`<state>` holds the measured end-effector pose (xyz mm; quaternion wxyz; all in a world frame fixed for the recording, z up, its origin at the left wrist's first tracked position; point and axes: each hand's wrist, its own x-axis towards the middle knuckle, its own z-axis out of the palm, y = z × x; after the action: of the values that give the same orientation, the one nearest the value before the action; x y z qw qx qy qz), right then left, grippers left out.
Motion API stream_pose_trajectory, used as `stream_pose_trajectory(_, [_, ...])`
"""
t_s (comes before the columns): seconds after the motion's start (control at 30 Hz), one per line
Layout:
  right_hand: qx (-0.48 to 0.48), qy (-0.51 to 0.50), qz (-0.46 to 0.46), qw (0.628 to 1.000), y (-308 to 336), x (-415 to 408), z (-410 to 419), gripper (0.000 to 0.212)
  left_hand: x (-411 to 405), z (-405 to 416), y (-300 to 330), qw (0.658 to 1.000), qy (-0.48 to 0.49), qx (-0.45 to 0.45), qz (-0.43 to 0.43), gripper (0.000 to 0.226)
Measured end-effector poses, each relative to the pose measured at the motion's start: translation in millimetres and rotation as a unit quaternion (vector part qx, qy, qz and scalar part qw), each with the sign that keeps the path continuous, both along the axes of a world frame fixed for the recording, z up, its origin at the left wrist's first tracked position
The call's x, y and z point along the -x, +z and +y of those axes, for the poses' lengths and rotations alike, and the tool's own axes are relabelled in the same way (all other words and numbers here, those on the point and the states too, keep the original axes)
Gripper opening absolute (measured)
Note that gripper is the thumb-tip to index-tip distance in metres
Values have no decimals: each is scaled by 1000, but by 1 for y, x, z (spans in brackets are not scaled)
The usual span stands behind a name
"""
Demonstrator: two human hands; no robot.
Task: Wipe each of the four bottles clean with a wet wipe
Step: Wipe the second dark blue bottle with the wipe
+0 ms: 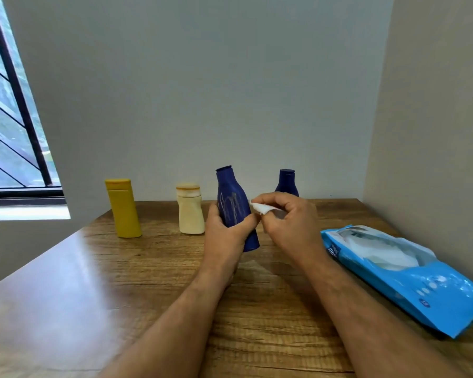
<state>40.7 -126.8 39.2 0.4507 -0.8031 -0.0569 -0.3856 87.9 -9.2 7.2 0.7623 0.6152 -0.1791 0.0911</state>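
The left hand (225, 227) grips a scribbled dark blue bottle (235, 208), tilted above the wooden table (148, 282). The right hand (287, 222) pinches a white wet wipe (260, 208) just beside the bottle's right side.

Left hand (227, 227) grips smeared blue bottle (234, 205); right hand (287, 222) pinches wet wipe (258, 208) beside it.

left hand (224, 227) gripping, right hand (287, 222) pinching
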Motion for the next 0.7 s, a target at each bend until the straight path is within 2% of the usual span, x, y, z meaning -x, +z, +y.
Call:
stream_pose_trajectory(0.23, [-33, 9, -25, 999, 4, 4, 2, 26, -3, 2, 6, 997, -70, 26, -3, 52])
stream_pose_trajectory(0.47, [-15, -38, -50, 998, 3, 2, -1, 31, -3, 3, 3, 994, -112, 10, 15, 73])
stream_pose_trajectory(0.7, [-36, 13, -21, 999, 3, 7, 0, 33, -5, 4, 1, 992, -127, 7, -2, 65])
